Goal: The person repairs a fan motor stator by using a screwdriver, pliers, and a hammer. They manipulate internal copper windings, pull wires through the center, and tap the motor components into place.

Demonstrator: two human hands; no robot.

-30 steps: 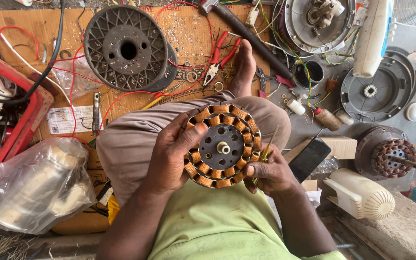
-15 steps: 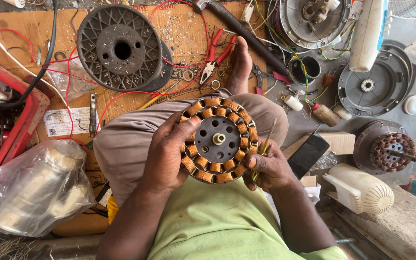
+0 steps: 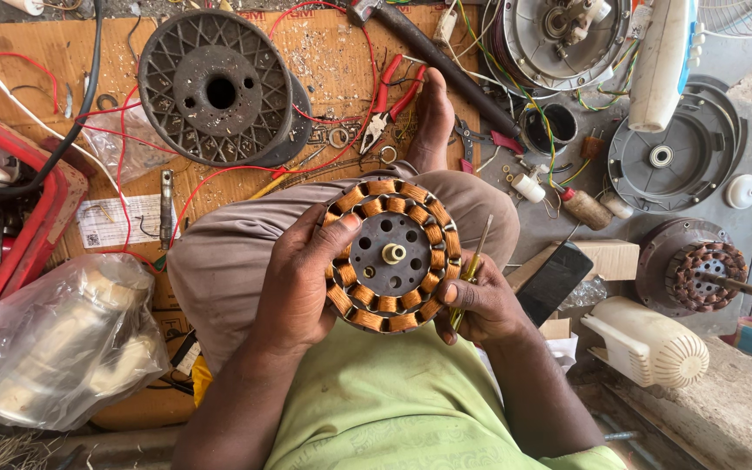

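Note:
A round fan stator (image 3: 392, 254) with orange copper coils around a grey hub is held up over my lap. My left hand (image 3: 299, 278) grips its left rim, thumb lying across the coils. My right hand (image 3: 480, 305) holds its lower right rim and also keeps a thin yellow-handled screwdriver (image 3: 470, 271) pinched against the edge. My bare foot (image 3: 433, 122) rests on the cardboard sheet beyond my knee.
A large grey wire spool (image 3: 215, 85) and red-handled pliers (image 3: 389, 103) lie on the cardboard (image 3: 324, 52). Red wires trail around. A hammer (image 3: 428, 54), fan housings (image 3: 663, 161), another wound stator (image 3: 702, 274), a white motor cover (image 3: 650, 344) and a plastic bag (image 3: 54, 348) surround me.
The stator has been raised slightly and turned in my hands. My left thumb now lies further across the coils. The view has shifted a little.

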